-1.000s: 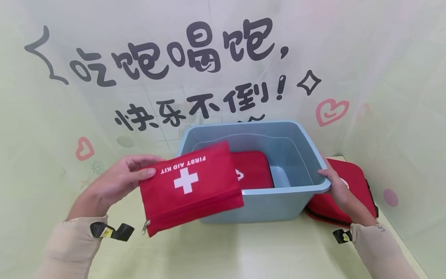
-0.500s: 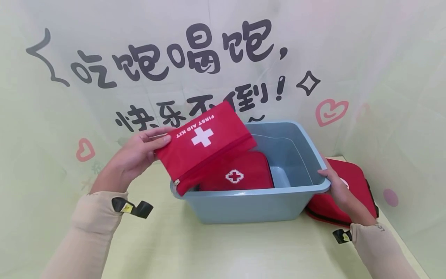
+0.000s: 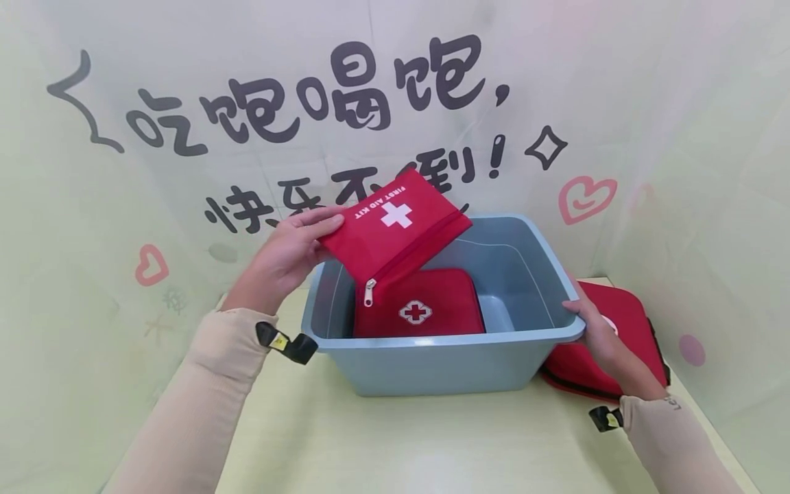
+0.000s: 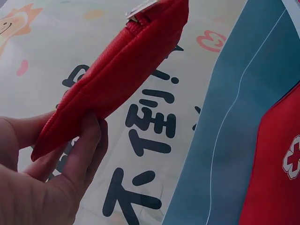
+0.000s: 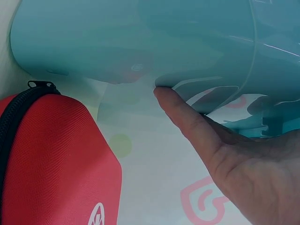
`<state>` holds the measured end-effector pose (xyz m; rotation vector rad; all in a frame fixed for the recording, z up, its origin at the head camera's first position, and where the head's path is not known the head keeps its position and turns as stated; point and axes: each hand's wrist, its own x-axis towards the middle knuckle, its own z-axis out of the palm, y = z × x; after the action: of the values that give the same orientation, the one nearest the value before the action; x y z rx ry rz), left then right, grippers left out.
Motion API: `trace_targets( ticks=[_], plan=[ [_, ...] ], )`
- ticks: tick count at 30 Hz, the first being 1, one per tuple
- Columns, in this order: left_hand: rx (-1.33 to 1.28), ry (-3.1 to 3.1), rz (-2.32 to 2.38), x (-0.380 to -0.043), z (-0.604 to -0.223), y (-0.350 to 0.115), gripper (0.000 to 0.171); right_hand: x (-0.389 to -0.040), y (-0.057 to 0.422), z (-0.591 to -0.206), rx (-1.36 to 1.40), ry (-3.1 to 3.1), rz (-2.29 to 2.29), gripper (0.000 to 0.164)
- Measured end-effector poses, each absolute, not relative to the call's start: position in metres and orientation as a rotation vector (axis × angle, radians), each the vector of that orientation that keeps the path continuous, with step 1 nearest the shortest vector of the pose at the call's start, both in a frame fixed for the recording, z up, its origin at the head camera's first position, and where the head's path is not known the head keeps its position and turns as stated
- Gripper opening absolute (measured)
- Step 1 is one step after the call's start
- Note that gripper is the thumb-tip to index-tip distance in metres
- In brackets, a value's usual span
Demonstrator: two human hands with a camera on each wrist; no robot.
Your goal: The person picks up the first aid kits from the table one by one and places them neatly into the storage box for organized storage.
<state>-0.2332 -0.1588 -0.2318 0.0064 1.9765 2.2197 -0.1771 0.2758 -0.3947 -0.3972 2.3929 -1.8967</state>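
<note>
My left hand pinches the edge of a flat red first aid pouch between thumb and fingers. The pouch, printed with a white cross, hangs tilted over the left part of a blue plastic bin, its zipper pull dangling. In the left wrist view the pouch appears edge-on, fingers beneath it. Inside the bin, a red first aid case with a cross badge leans at the left. My right hand grips the bin's right rim; the right wrist view shows its thumb against the bin, most fingers hidden.
A larger red case with a black zipper lies right of the bin, partly behind my right hand. The pale tabletop extends in front. Behind stands a pale curtain with black lettering.
My left hand has lifted the pouch up and to the right, from in front of the bin to above it, uncovering the case inside. The right hand stays on the rim.
</note>
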Motion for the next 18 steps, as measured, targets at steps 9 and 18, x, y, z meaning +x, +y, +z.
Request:
trace_targets(
  ticks=[9, 18],
  plan=[
    [-0.036, 2.046, 2.158, -0.244, -0.236, -0.126, 0.046, -0.178, 0.275, -0.393, -0.412, 2.397, -1.894, 0.069],
    [-0.059, 2.035, 2.160, -0.249, -0.244, -0.097, 0.042, -0.177, 0.275, -0.394, -0.396, 2.398, -1.891, 0.068]
  ],
)
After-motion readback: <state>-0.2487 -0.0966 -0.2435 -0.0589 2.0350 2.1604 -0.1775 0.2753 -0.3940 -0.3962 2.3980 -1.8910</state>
